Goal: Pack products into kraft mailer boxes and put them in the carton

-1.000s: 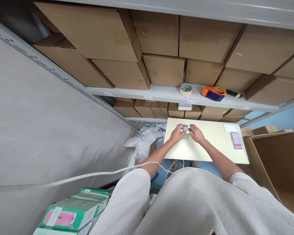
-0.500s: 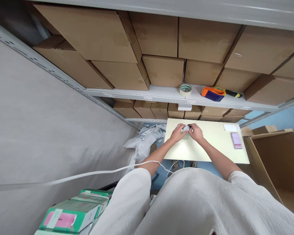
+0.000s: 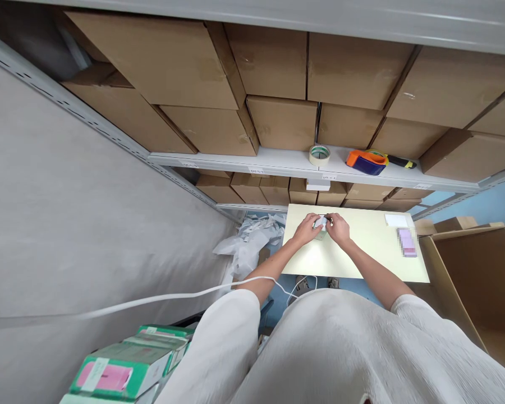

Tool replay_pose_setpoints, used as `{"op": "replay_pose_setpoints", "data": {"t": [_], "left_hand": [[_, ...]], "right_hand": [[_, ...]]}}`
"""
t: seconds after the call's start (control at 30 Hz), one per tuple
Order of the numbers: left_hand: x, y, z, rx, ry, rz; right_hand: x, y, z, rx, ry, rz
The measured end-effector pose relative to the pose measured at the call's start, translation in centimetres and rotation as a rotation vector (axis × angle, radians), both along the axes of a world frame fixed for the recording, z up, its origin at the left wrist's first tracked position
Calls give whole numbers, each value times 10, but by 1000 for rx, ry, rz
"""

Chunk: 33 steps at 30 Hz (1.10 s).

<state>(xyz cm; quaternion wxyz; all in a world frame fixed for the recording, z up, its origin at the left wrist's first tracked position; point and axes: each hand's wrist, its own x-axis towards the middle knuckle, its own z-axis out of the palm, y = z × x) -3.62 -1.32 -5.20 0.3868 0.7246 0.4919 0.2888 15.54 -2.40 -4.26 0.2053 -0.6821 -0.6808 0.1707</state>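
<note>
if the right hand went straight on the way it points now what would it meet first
Most likely the small pale box: the right hand has its fingertips at the near side of it, apparently touching. Just past that comes the left hand, though exact depth is unclear.

One head-worn camera looks from above the near edge of the pale cream rectangular tabletop (image 3: 379,247), facing forward and steeply down. The white fabric top (image 3: 332,348) on this side of the tabletop is nearest the lens; the bare left hand (image 3: 306,229) and bare right hand (image 3: 338,229) over the tabletop appear small, farther off. The wide view reaches brown cardboard boxes (image 3: 151,62) beyond the tabletop and the smooth grey wall (image 3: 88,196) left of it.
</note>
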Motion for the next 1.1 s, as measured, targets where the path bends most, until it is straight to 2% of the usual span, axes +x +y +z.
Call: {"op": "replay_pose_setpoints", "data": {"t": [0.2, 0.37, 0.5, 0.8, 1.1], "left_hand": [[2, 0, 0, -4, 1, 15], [0, -1, -1, -11, 3, 33], [-1, -3, -2, -9, 1, 23], [5, -1, -5, 2, 74, 7], [7, 1, -9, -26, 107, 35]], "right_hand": [[0, -2, -1, -25, 70, -50], [4, -6, 1, -31, 109, 79], [9, -10, 1, -10, 75, 156], [9, -10, -2, -18, 49, 159], [10, -15, 7, -44, -124, 251]]}}
